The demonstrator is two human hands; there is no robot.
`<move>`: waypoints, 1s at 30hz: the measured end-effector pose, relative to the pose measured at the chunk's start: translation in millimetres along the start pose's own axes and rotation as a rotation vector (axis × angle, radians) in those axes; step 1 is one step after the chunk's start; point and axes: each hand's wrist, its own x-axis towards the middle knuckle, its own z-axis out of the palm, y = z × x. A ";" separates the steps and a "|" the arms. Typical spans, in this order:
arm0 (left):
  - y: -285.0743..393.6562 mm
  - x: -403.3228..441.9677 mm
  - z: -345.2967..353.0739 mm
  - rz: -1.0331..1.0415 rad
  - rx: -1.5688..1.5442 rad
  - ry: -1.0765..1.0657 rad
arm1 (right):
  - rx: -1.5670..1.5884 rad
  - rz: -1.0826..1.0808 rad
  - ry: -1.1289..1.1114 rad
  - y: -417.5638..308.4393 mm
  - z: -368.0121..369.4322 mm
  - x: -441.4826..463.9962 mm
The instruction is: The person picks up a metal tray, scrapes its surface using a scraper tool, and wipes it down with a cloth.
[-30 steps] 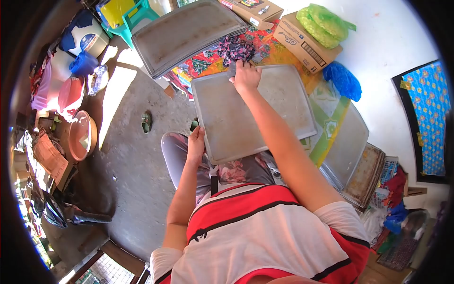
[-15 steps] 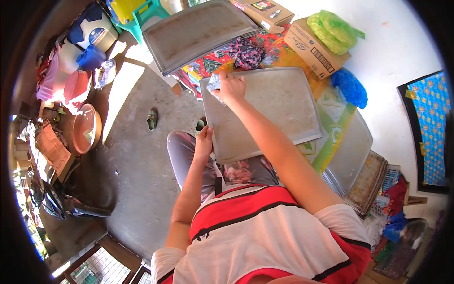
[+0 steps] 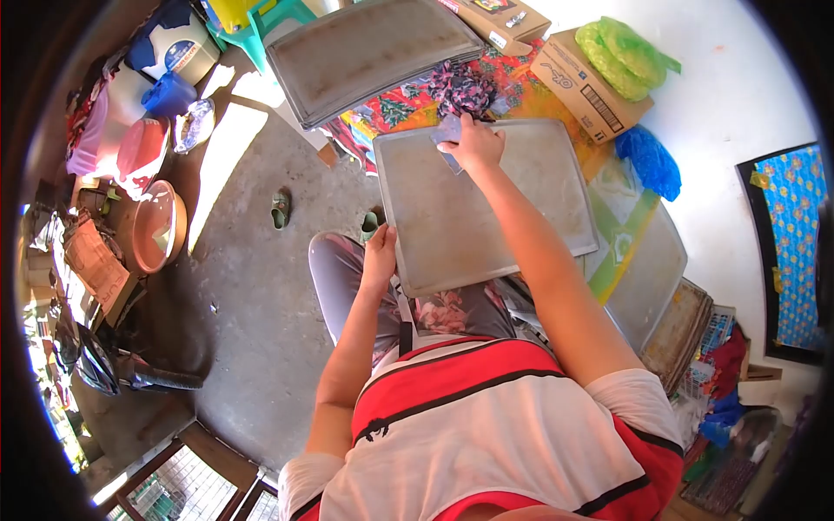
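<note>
A grey metal tray (image 3: pixel 486 204) lies tilted over my lap and the edge of the cloth-covered table. My left hand (image 3: pixel 380 252) grips the tray's left edge near the lower corner. Close to the tray's far edge, my right hand (image 3: pixel 479 146) presses a small greyish-blue cloth or sheet (image 3: pixel 449 139) on its surface. Just beyond that hand sits a bunched pink and black cloth (image 3: pixel 462 87).
Stacked trays (image 3: pixel 373 56) stand at the far left of the table (image 3: pixel 521 82). At its right are a cardboard box (image 3: pixel 582 87), a green bag (image 3: pixel 624 56) and a blue bag (image 3: pixel 650 162). More trays (image 3: pixel 651 269) lie to my right. Green shoes (image 3: pixel 280 209) are on the floor.
My right hand with the small cloth moved left along the tray's far part, then back right. My left hand stays on the tray's edge. The camera view has shifted slightly.
</note>
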 end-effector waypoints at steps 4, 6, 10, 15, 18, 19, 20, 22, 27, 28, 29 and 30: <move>-16.9 11.8 -1.0 0.129 0.032 0.002 | -0.112 -0.355 0.035 -25.0 9.7 -31.4; -25.1 11.1 -0.1 0.156 0.041 0.016 | -0.049 -0.241 0.059 -19.3 16.0 -20.6; -4.6 2.7 -1.7 0.026 0.000 -0.014 | 0.041 -0.109 -0.012 -20.0 14.4 -11.7; -28.0 15.5 4.6 0.251 -0.003 0.048 | 0.004 -0.207 0.018 -41.0 24.0 -30.3; -6.7 3.5 1.0 0.127 -0.004 0.015 | 0.048 0.014 0.019 -24.9 11.8 -7.8; -5.4 2.4 -0.6 0.109 0.000 0.012 | 0.036 -0.059 -0.014 -32.3 10.0 -16.3; -15.1 8.0 -0.4 0.129 0.012 0.016 | 0.022 -0.133 -0.045 -42.0 10.7 -32.3; -16.6 10.2 3.4 0.171 0.018 0.034 | -0.050 -0.271 -0.061 -54.8 8.4 -61.4; 7.8 -4.6 3.4 0.050 -0.048 0.001 | 0.024 -0.002 -0.031 -23.5 9.2 -35.4; 5.3 -4.2 2.1 0.055 -0.025 0.004 | 0.024 -0.057 -0.036 -27.3 8.4 -46.8; 0.2 -0.6 1.9 0.063 -0.005 0.007 | 0.022 -0.114 -0.037 -30.3 7.0 -54.1; -4.3 2.6 3.2 0.071 0.011 0.009 | 0.023 -0.131 -0.035 -31.9 6.0 -57.7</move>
